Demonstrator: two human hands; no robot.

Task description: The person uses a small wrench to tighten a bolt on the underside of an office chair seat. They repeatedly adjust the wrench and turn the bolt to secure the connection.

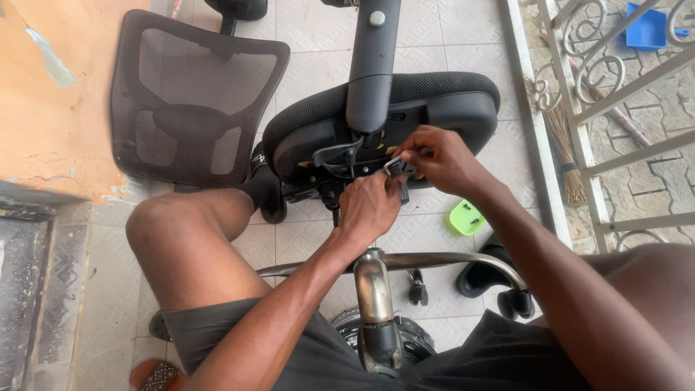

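An upturned black office chair seat [441, 101] lies on the tiled floor before me, its underside mechanism [340, 156] facing me. My left hand [369, 206] is closed around a small part at the mechanism's near edge. My right hand [438, 156] pinches a small silver and black piece [394, 166] just above the left fingers. Which hand bears the piece I cannot tell. A black arm or backrest bar [373, 58] rises from the seat away from me.
A mesh chair back [192, 98] leans against the orange wall at left. A chrome chair base [376, 282] with castors [515, 303] sits between my knees. A green plastic piece [467, 217] lies on the tiles; a metal railing [615, 108] and broom stand at right.
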